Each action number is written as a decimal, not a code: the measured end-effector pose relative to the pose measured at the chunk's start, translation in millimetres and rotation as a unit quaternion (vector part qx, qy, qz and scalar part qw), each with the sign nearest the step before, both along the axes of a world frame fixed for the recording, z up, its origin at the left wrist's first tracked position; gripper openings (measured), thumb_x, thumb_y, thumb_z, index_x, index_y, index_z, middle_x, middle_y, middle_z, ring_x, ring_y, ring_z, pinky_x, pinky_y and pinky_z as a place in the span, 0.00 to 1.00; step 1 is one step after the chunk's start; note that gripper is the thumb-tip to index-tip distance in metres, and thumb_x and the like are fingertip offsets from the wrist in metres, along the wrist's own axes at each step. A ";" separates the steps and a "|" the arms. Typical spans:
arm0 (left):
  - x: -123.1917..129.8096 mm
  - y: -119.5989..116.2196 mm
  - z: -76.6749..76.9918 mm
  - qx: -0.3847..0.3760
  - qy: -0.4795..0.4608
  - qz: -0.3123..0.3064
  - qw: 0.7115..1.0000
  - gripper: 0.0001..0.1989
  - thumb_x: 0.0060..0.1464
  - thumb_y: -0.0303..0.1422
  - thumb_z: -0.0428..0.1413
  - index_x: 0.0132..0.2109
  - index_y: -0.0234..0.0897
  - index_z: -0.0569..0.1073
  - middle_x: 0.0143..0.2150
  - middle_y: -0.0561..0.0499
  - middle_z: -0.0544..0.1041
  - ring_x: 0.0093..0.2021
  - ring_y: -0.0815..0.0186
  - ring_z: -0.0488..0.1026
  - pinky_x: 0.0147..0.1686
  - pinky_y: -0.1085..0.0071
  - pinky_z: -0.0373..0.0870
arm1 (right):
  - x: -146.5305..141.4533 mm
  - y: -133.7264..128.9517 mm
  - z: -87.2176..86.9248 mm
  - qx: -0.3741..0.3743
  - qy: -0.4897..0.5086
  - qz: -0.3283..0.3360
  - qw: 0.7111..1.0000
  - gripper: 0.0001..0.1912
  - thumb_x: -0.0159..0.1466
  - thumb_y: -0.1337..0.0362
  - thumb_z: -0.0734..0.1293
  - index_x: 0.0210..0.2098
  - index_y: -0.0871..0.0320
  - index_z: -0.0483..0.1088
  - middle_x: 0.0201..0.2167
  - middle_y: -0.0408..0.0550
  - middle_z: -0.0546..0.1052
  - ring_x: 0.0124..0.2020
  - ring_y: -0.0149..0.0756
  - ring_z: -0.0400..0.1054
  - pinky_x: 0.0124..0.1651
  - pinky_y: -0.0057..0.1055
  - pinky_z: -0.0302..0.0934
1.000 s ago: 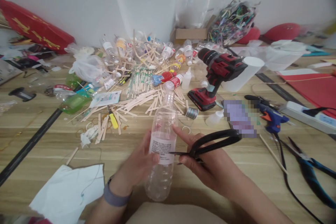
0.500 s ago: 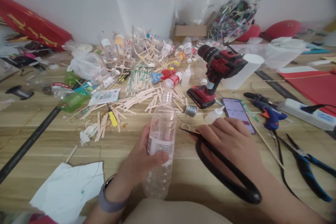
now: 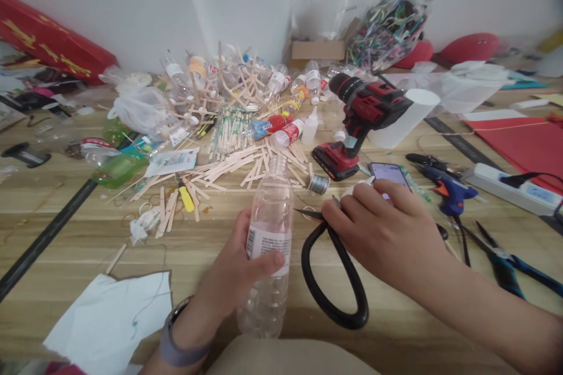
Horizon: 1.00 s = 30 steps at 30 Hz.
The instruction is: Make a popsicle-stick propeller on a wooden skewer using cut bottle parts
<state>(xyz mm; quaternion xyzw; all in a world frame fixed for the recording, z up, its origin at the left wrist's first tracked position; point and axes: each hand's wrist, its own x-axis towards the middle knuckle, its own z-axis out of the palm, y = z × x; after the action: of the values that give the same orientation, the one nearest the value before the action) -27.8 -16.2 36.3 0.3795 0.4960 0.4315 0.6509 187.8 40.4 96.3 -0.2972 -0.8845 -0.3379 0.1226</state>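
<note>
A clear plastic bottle (image 3: 273, 199) without a cap stands nearly upright, a white label round its middle. My left hand (image 3: 246, 263) is wrapped round it at the label, thumb across the front. To its right, my right hand (image 3: 382, 225) grips black-handled scissors (image 3: 334, 281) near the pivot, with the blades apart. One blade points left and its tip is close to the bottle's side; whether it touches I cannot tell. A handle loop hangs down below the fingers, and the other loop is mostly hidden by the hand.
Behind the bottle lie scattered wooden sticks (image 3: 224, 169). A red cordless drill (image 3: 352, 123) stands at the back right, near a phone (image 3: 387, 173). Further right are a glue gun (image 3: 453, 187), pliers (image 3: 505, 258) and a power strip (image 3: 514, 187). White paper (image 3: 114, 316) lies at the front left.
My right hand has turned the scissors: the blades are now spread, and the handle loop has swung left and down. The left hand still holds the bottle. The view shifted slightly.
</note>
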 end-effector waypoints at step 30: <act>2.7 0.3 2.2 -0.030 0.073 -0.006 0.997 0.38 0.45 0.43 0.66 0.60 0.40 0.59 0.36 0.53 0.77 0.44 0.56 0.74 0.41 0.67 0.68 | 0.2 9.3 7.6 0.060 -0.087 0.036 0.994 0.15 0.62 0.77 0.59 0.26 0.55 0.71 0.20 0.46 0.70 0.26 0.38 0.60 0.40 0.37 0.52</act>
<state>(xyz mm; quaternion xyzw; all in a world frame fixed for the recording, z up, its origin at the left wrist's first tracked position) -25.1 -15.9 38.4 0.3935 0.5527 0.3834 0.6267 188.0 49.8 104.0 -0.2269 -0.8802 -0.4100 0.0750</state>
